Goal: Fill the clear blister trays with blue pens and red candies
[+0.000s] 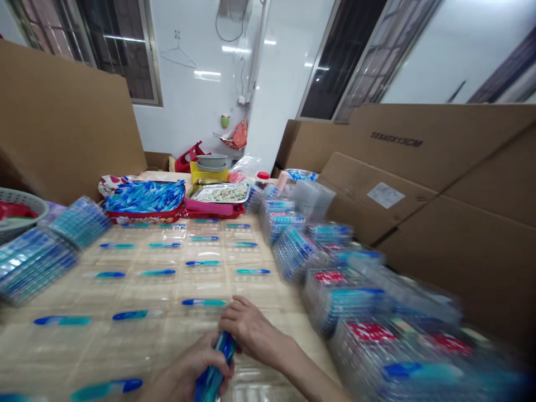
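My left hand (209, 357) is wrapped round a bundle of blue and teal pens (215, 374), held tilted at the front of the table. Over the bundle's upper end, my right hand (249, 329) has its fingers bent and closed against the pens; its fingertips are partly hidden. Just beyond the fingers, a single pen (204, 302) lies in a clear plastic tray. More single pens, such as one at the left (62, 320), lie spaced out in rows of clear trays (167, 346) spread across the table.
Stacks of filled clear packs (355, 296) line the right side, beside tall cardboard (460, 223). More stacked packs (33, 262) stand at the left. At the back are a red tray heaped with pens (144, 215) and a metal tray of small pieces (220, 194).
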`<state>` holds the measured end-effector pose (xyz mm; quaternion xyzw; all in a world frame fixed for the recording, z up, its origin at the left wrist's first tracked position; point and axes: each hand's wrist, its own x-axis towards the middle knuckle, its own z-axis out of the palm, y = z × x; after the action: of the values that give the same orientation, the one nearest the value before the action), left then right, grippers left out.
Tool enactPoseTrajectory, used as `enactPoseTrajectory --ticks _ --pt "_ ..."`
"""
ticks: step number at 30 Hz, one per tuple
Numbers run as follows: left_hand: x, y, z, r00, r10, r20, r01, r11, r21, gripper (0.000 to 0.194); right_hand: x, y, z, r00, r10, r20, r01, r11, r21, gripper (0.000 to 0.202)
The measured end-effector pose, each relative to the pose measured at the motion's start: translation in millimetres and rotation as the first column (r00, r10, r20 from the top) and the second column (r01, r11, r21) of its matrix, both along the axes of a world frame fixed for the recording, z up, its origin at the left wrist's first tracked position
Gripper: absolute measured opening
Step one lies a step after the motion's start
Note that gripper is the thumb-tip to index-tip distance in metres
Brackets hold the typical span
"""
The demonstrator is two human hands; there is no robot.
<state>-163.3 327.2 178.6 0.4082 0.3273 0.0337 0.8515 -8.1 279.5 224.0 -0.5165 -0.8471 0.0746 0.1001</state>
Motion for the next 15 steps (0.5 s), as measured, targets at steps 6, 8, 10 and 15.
enactPoseTrajectory --ticks 6,8,10,15 --pt "-10 -10 -4.0 0.996 -0.018 -0.09 0.016 1.0 -0.027 0.045 41 -25 -12.4 0.938 -0.335 0.086 0.338 0.941 -0.024 0.022" --pt "-15 -11 -0.4 0.993 0.087 -0.081 -0.093 0.993 -0.077 0.041 58 -33 -13.3 0.87 -0.478 0.125 0.482 0.876 -0.006 0.03" --pt "-19 -8 6.1 0.973 0.219 -0.076 -0.227 0.968 -0.105 0.036 69 -39 -15.7 0.806 -0.563 0.183 0.569 0.822 0.022 0.033" --pt "-30 8 26.5 0.869 0.492 -0.051 -0.494 0.858 -0.139 0.026 74 -42 -27.8 0.744 -0.619 0.252 0.624 0.778 0.071 0.03"
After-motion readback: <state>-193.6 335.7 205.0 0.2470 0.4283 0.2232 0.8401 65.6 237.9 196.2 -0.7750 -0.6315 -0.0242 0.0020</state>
